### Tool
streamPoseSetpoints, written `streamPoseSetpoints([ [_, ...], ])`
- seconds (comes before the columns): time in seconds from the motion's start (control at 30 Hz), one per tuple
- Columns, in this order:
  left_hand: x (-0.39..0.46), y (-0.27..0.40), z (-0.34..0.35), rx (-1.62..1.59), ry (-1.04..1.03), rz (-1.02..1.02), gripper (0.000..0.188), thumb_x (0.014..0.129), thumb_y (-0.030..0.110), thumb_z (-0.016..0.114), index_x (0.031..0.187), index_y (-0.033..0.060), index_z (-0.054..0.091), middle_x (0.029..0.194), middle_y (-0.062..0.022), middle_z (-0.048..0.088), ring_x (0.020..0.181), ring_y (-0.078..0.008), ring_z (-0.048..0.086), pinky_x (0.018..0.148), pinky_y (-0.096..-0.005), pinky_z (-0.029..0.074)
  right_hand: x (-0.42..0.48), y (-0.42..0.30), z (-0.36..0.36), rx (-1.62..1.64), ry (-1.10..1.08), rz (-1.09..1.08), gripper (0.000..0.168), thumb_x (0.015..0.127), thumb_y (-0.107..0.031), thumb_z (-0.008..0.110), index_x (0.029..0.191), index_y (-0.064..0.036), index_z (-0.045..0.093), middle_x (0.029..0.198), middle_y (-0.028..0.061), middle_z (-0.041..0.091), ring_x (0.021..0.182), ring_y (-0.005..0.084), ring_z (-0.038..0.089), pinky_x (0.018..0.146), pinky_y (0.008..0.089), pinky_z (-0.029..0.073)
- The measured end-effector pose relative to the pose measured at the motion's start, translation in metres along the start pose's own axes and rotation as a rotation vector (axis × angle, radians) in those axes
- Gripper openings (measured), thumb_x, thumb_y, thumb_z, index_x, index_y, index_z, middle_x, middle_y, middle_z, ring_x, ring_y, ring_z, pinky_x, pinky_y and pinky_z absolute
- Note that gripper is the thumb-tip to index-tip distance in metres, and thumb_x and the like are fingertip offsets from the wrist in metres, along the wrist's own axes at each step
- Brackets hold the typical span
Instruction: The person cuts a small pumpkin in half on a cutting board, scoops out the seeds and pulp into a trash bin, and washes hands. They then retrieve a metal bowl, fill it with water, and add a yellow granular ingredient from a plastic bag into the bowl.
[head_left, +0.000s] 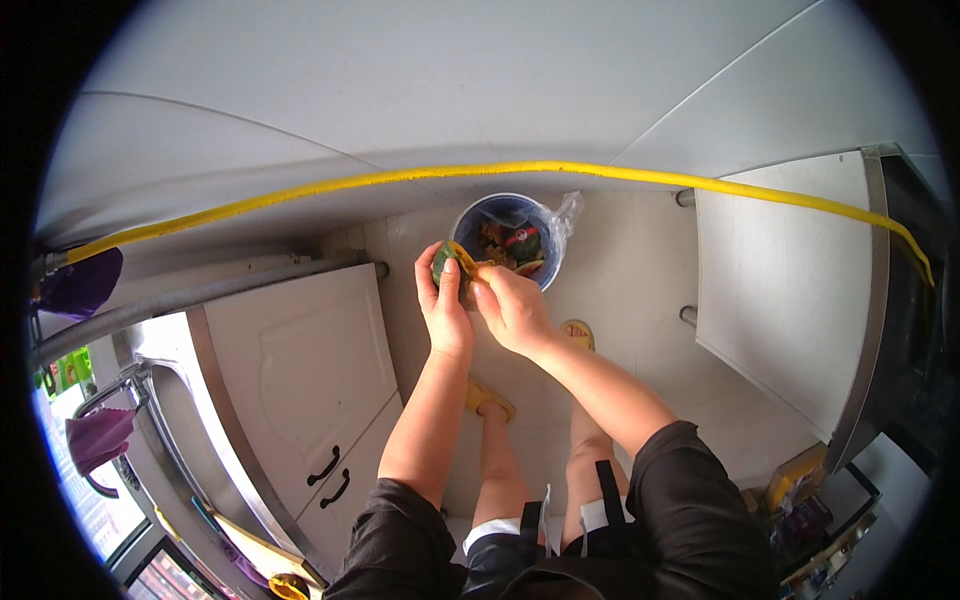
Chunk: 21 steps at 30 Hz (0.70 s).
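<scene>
My left hand (448, 307) grips a piece of green-skinned pumpkin (442, 271), its thumb lying across the rind. The hollow orange inside of the piece faces right. My right hand (516, 306) is curled against that inside, with thumb and fingers pinched at its edge; the fingertips are partly hidden. Both hands are over the near left rim of a round waste bin (553, 274) standing on the floor. Inside the bin lie brown scraps (493, 241) and a dark green rind piece (525, 246) bearing a red label. A clear plastic liner (568, 214) hangs over the bin's right rim.
A yellow hose (480, 172) stretches across in front, above the bin. White cabinets stand to the left (315, 382) and right (780, 255). At far left is a sink (176, 397) with a purple cloth (101, 439) on its faucet. A hollow orange pumpkin piece (289, 586) sits at lower left.
</scene>
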<state>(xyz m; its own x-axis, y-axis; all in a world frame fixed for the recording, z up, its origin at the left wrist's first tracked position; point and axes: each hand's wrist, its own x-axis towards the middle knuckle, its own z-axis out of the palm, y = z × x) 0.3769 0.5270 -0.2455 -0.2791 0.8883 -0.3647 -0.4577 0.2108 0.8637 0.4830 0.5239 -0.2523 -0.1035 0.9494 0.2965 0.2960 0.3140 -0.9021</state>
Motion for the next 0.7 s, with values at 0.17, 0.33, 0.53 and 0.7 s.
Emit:
streamPoseSetpoints([
  [0.17,-0.002,0.002,-0.007,-0.136,-0.074,-0.044,0.03,0.091,0.021,0.052,0.116,0.0072,0.047,0.105,-0.0058,0.053,0.097,-0.0153,0.051,0.087,-0.0285,0.042,-0.001,0.003,-0.002,0.155,0.001,0.357,0.012,0.081,0.002,0.056,0.093,0.001,0.057,0.08,0.0123,0.061,0.069,0.0252,0.061,0.063,0.0322,0.048],
  [0.33,0.004,0.008,-0.013,-0.19,-0.138,-0.154,0.034,0.091,0.027,0.045,0.116,0.005,0.047,0.108,-0.0076,0.054,0.101,-0.0181,0.051,0.091,-0.0314,0.041,0.007,-0.001,-0.02,0.075,-0.04,-0.029,0.03,0.07,0.005,0.054,0.1,0.001,0.058,0.107,0.0147,0.056,0.103,0.0303,0.053,0.086,0.0381,0.044],
  [0.53,0.006,0.012,-0.015,-0.205,-0.22,-0.227,0.037,0.09,0.03,0.047,0.116,0.0036,0.049,0.11,-0.0091,0.054,0.105,-0.0199,0.05,0.095,-0.0325,0.037,0.018,-0.006,-0.03,-0.147,-0.312,-0.299,0.038,0.073,-0.021,0.062,0.1,0.004,0.057,0.113,0.0174,0.052,0.113,0.0332,0.045,0.098,0.0438,0.037],
  [0.7,0.008,0.016,-0.014,-0.114,-0.235,-0.131,0.036,0.089,0.028,0.048,0.114,0.0024,0.049,0.107,-0.0097,0.055,0.102,-0.0196,0.051,0.092,-0.0316,0.039,0.015,0.002,-0.03,-0.157,-0.376,-0.336,0.037,0.072,-0.023,0.063,0.099,0.002,0.058,0.112,0.0162,0.051,0.108,0.0324,0.048,0.092,0.0416,0.042],
])
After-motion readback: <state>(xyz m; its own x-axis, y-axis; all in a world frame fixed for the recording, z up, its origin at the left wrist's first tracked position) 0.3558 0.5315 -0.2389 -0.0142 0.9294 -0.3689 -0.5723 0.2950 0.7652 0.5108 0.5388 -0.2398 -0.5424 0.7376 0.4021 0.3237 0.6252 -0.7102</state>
